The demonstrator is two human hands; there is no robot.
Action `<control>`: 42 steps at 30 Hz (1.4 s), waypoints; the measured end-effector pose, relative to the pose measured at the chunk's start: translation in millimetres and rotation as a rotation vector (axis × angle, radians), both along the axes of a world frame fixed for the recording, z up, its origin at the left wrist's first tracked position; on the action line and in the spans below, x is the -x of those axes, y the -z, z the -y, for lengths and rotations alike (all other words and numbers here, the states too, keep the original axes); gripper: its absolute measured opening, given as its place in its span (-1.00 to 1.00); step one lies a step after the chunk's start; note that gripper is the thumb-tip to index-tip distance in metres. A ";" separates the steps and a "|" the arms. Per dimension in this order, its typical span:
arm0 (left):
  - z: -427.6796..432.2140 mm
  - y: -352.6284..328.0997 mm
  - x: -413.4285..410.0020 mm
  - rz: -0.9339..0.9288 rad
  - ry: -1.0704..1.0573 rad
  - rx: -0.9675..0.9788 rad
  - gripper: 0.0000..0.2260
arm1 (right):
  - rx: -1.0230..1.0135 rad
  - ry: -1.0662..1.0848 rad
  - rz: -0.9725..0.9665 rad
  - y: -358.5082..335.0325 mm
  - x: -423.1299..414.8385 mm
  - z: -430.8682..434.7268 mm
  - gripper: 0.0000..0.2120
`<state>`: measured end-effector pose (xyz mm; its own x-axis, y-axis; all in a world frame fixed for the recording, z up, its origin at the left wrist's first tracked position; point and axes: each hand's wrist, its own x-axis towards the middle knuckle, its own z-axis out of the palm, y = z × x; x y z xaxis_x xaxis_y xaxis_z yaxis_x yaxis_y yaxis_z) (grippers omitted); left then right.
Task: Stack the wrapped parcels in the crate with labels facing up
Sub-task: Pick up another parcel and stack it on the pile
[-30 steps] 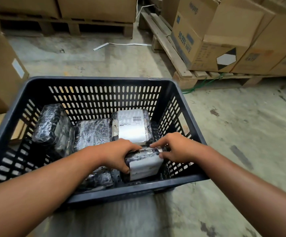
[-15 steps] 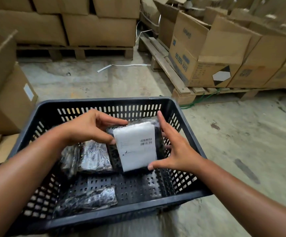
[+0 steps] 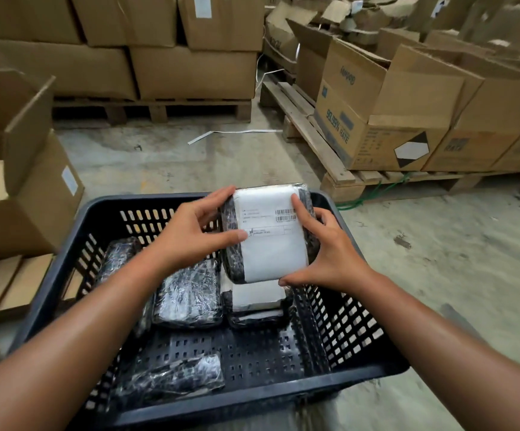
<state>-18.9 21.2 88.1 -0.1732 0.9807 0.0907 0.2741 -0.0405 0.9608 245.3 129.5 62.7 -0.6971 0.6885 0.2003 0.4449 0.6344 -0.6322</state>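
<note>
A black-wrapped parcel [image 3: 268, 237] with a white barcode label facing me is held above the dark perforated crate [image 3: 370, 371]. My left hand [image 3: 190, 234] grips its left edge and my right hand [image 3: 327, 253] grips its right edge and lower corner. Directly below it in the crate lies another parcel [image 3: 255, 301] with its white label up. A wrapped parcel [image 3: 190, 293] with no label showing lies to its left, one more [image 3: 119, 256] leans at the crate's left wall, and one [image 3: 171, 381] lies near the front.
The crate stands on a concrete floor. Cardboard boxes on wooden pallets [image 3: 330, 157] line the back and right. An open carton [image 3: 19, 169] stands close to the crate's left side. A white strap [image 3: 230, 133] lies on the floor beyond.
Both hands took the labelled parcel from the crate's front right, turned its label to face up and raised it above the labelled parcel at the back right.
</note>
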 end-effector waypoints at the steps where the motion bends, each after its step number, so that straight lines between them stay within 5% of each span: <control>1: 0.0 6.1 -4.6 -0.057 0.011 0.027 -0.13 | 0.024 0.008 0.013 3.0 2.1 -1.4 0.38; 4: 0.2 29.5 -15.1 -0.155 0.000 0.074 -0.07 | 0.134 0.008 0.057 12.8 6.0 -2.4 0.32; 9: -3.4 65.5 -21.2 -0.213 -0.053 0.190 -0.11 | 0.239 0.084 0.030 24.9 15.3 -7.2 -0.06; 13: -10.8 83.3 -23.5 -0.377 -0.013 0.279 -0.18 | 0.363 0.152 0.060 35.6 27.3 -9.3 -0.03; 18: -20.3 96.9 -23.1 -0.343 0.001 0.293 -0.22 | 0.528 0.190 0.178 48.0 35.2 -14.6 0.01; 22: -21.0 102.7 -12.0 -0.305 0.070 0.329 0.12 | 0.595 0.159 0.253 49.1 41.4 -19.1 0.22; 25: -20.4 106.0 -1.3 -0.357 0.113 0.319 0.31 | 0.597 0.090 0.315 49.4 48.5 -22.0 0.38; 34: -27.9 111.5 1.3 -0.426 0.157 0.348 0.40 | 0.466 0.019 0.552 45.3 62.9 -44.0 0.38; 42: -27.4 109.5 -1.1 -0.424 0.157 0.376 0.39 | 0.462 0.046 0.512 45.9 55.2 -42.8 0.38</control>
<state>-17.8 48.6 -21.4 -0.0472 0.9700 -0.2385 0.6556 0.2102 0.7252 190.1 172.2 16.8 -0.5936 0.6553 -0.4672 0.7795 0.3237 -0.5363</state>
